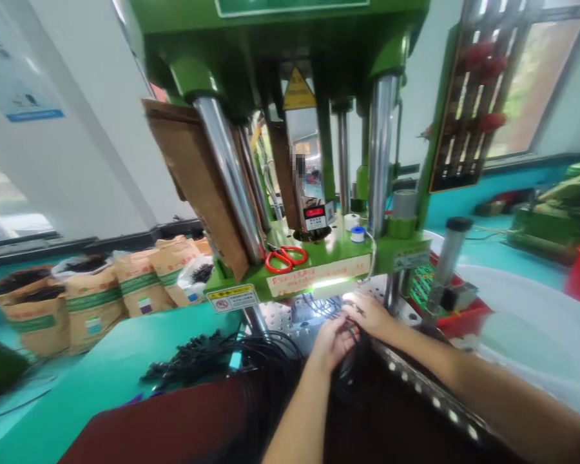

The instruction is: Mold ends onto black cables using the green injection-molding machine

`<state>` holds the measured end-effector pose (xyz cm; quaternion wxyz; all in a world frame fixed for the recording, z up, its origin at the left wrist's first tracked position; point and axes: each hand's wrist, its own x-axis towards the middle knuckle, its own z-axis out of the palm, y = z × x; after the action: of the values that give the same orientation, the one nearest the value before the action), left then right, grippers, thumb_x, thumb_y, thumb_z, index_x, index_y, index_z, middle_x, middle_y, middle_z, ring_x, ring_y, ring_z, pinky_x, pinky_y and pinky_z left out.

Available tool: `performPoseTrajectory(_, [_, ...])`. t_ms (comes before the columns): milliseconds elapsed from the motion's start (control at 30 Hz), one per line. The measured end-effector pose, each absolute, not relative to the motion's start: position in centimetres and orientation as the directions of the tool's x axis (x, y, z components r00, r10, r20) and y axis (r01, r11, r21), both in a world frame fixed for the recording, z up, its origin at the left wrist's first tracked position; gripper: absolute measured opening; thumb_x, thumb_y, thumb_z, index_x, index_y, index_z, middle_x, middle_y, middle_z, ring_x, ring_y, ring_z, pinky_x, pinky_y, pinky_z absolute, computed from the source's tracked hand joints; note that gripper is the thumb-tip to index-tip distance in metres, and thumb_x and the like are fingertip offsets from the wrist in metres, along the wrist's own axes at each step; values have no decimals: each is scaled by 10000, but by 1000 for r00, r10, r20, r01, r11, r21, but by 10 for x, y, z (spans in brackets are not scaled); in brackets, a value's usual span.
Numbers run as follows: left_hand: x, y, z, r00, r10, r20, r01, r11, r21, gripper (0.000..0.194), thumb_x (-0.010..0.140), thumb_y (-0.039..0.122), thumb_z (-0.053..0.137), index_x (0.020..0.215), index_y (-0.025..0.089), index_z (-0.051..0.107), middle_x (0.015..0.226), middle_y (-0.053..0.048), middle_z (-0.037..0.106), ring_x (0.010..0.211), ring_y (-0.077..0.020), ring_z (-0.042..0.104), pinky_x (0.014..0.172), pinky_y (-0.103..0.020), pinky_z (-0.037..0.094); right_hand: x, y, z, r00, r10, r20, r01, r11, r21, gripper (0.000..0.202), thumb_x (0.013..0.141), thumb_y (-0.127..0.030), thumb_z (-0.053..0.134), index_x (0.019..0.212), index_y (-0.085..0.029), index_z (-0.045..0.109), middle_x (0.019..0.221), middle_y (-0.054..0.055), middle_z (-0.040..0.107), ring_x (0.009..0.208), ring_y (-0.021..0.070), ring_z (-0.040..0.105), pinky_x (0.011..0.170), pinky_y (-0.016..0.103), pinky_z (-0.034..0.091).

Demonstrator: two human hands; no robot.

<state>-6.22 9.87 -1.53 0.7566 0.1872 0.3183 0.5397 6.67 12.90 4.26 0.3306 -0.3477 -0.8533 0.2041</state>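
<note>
My left hand [333, 341] is turned partly palm up, its fingers curled round several black cables [350, 361] that hang in loops below it. Just beyond and to the right, my right hand [367, 312] has its fingers closed at the upper part of the same cables. Its fingertips are partly hidden and blurred. Both hands are in front of the lit metal bed [314, 316] of a green press [319, 248], where thin dark strands lie. A heap of black cable ends [193, 357] rests on the green table to the left, its cables trailing toward my hands.
Red-handled scissors [286, 259] and a blue-and-white tape spool [357, 234] lie on the press ledge. Paper sacks of black material [94, 303] stand left beyond the green table [120, 348]. To the right are a red bin [464, 319] and a large white tub [536, 341].
</note>
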Motion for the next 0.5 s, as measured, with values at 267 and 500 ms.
performPoseTrajectory(267, [-64, 97, -14, 235, 921, -309, -682, 383, 623, 111, 759, 159, 563, 858, 134, 520, 829, -96, 654, 678, -152, 639, 615, -268, 512, 300, 0, 27, -219, 937, 271, 818, 328, -473, 295, 829, -328, 440, 1034, -158, 567, 1011, 185, 595, 911, 301, 566, 789, 406, 450])
performPoseTrajectory(500, [-63, 97, -8, 239, 910, -339, -695, 404, 594, 41, 765, 122, 528, 803, 133, 537, 800, -84, 656, 694, -151, 638, 613, -256, 523, 428, -28, -45, 37, 993, 109, 936, 4, -353, 431, 595, -347, 644, 977, -149, 635, 981, 251, 615, 809, 351, 610, 664, 408, 482])
